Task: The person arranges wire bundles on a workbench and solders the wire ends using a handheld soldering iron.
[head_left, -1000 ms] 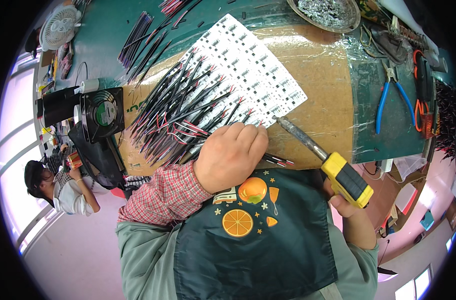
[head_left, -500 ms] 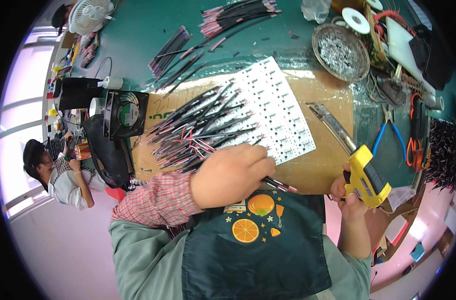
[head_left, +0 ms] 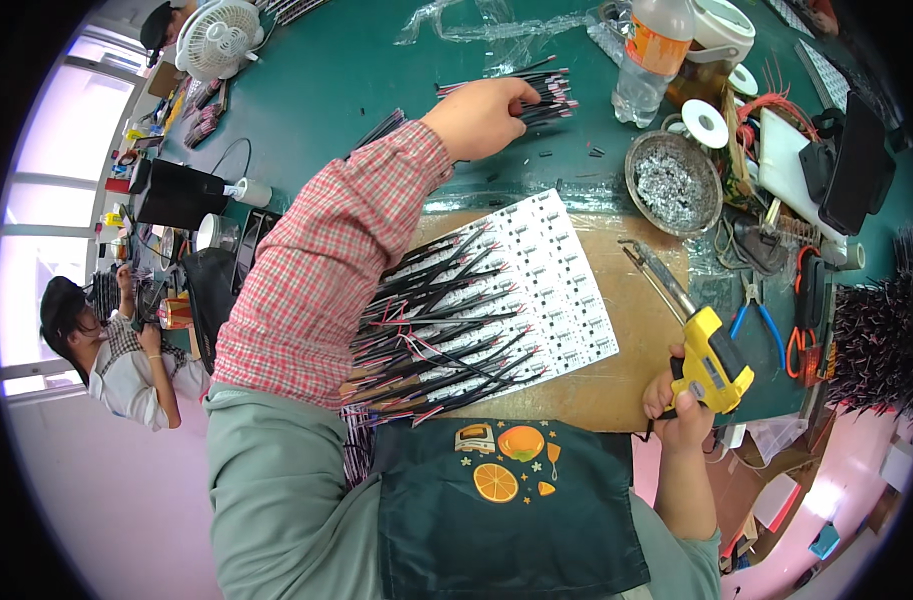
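My left hand (head_left: 482, 118), its arm in a red checked sleeve, is stretched far over the table at a bundle of black wires with pinkish ends (head_left: 549, 92). Its thumb and curled forefinger stand apart over the wires. My right hand (head_left: 677, 405) is wrapped round the handle of a yellow soldering gun (head_left: 717, 365), whose metal tip points up and left over the brown board (head_left: 657, 300). On that board lies a white circuit board panel (head_left: 562, 285). Many black wires (head_left: 447, 330) fan across its left side, a few red and white ones among them. My left forearm hides part of them.
Right of the panel are a round metal bowl (head_left: 674, 183) of silvery scraps, blue-handled pliers (head_left: 752, 310) and orange-handled cutters (head_left: 804, 330). A plastic bottle (head_left: 652, 65) stands behind the bowl. At left are a white fan (head_left: 219, 40) and a seated co-worker (head_left: 127, 350).
My left hand has left the wires near the panel's front edge and moved away from me to the far bundle. The soldering gun stays in my right hand, shifted slightly.
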The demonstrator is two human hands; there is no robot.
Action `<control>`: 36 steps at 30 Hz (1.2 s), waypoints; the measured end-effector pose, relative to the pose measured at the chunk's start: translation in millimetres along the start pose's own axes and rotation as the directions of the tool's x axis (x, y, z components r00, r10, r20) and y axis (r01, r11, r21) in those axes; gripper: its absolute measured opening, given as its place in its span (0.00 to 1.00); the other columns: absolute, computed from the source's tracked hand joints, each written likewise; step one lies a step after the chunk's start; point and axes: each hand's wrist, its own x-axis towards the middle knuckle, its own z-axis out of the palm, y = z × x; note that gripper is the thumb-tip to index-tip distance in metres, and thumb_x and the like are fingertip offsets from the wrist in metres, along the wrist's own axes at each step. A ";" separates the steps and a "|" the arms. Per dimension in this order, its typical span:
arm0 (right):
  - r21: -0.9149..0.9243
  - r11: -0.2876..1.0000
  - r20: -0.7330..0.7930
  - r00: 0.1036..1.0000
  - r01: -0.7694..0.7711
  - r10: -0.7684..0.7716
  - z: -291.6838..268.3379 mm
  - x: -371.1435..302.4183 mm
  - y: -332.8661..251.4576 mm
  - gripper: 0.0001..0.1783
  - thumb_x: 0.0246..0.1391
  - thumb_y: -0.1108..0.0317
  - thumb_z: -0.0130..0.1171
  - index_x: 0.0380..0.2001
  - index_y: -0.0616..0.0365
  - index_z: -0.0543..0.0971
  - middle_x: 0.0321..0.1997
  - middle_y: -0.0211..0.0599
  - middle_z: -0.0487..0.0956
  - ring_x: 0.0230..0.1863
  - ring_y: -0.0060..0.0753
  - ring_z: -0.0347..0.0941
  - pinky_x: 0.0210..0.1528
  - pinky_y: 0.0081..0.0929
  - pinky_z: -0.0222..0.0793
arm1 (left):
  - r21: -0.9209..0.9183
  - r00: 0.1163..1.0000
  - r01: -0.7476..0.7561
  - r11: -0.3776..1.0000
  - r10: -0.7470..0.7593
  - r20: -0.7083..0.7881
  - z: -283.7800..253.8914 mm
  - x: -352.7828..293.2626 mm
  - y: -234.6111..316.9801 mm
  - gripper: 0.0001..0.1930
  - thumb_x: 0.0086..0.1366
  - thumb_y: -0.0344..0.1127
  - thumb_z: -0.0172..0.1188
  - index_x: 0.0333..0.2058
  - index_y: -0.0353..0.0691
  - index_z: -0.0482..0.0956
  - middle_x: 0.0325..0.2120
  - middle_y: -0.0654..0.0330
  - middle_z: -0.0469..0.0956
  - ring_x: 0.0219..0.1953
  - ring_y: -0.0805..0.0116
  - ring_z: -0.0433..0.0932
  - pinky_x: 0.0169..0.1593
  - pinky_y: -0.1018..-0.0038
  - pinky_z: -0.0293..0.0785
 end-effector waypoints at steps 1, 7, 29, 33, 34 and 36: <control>0.002 1.000 0.008 1.000 0.002 -0.002 1.2 0.0 -2.4 0.40 0.47 0.52 0.67 0.55 0.65 0.64 0.19 0.28 0.65 0.15 0.22 0.61 0.18 0.21 0.57 | 0.006 1.000 0.002 1.000 -0.002 -0.005 -7.5 3.7 -0.8 0.18 0.59 0.33 0.59 0.48 0.36 0.75 0.38 0.51 0.80 0.41 0.59 0.79 0.46 0.68 0.73; 0.036 0.999 -0.017 1.000 -0.013 0.013 1.3 4.6 -9.7 0.40 0.47 0.53 0.67 0.56 0.65 0.63 0.19 0.28 0.64 0.15 0.22 0.60 0.18 0.21 0.56 | 0.366 0.984 0.035 0.930 -0.095 0.148 -60.3 -5.1 -12.6 0.24 0.52 0.44 0.67 0.44 0.34 0.77 0.37 0.50 0.80 0.41 0.54 0.78 0.45 0.65 0.74; 0.007 1.000 -0.007 1.000 -0.006 0.006 35.4 -6.7 -7.6 0.40 0.48 0.54 0.67 0.55 0.67 0.62 0.19 0.29 0.66 0.15 0.23 0.61 0.18 0.21 0.57 | 0.680 0.766 0.302 0.668 -0.595 0.244 -90.8 -94.0 -75.2 0.13 0.52 0.32 0.58 0.37 0.36 0.81 0.36 0.47 0.80 0.42 0.49 0.78 0.47 0.60 0.74; -0.016 1.000 -0.005 1.000 0.002 -0.002 34.9 -2.8 -5.0 0.39 0.49 0.54 0.66 0.55 0.68 0.62 0.19 0.29 0.66 0.15 0.23 0.61 0.18 0.21 0.58 | 0.616 0.815 0.289 0.733 -0.526 0.243 -101.1 -95.4 -71.5 0.21 0.49 0.41 0.65 0.40 0.36 0.79 0.39 0.47 0.79 0.45 0.51 0.77 0.49 0.60 0.73; -0.017 1.000 -0.004 1.000 0.002 -0.002 34.9 -1.8 -4.5 0.39 0.49 0.54 0.66 0.55 0.68 0.62 0.19 0.29 0.66 0.15 0.23 0.61 0.18 0.21 0.58 | 0.573 0.852 0.291 0.766 -0.480 0.210 -101.9 -97.5 -72.2 0.24 0.48 0.44 0.68 0.42 0.36 0.78 0.40 0.48 0.78 0.46 0.51 0.77 0.49 0.60 0.73; -0.013 1.000 -0.001 1.000 -0.002 0.002 35.2 0.0 -3.8 0.39 0.49 0.54 0.65 0.55 0.68 0.62 0.19 0.29 0.65 0.15 0.22 0.61 0.18 0.21 0.58 | 0.594 0.869 0.270 0.757 -0.458 0.189 -91.0 -101.3 -78.1 0.27 0.47 0.47 0.70 0.42 0.36 0.77 0.41 0.49 0.77 0.46 0.52 0.76 0.50 0.61 0.73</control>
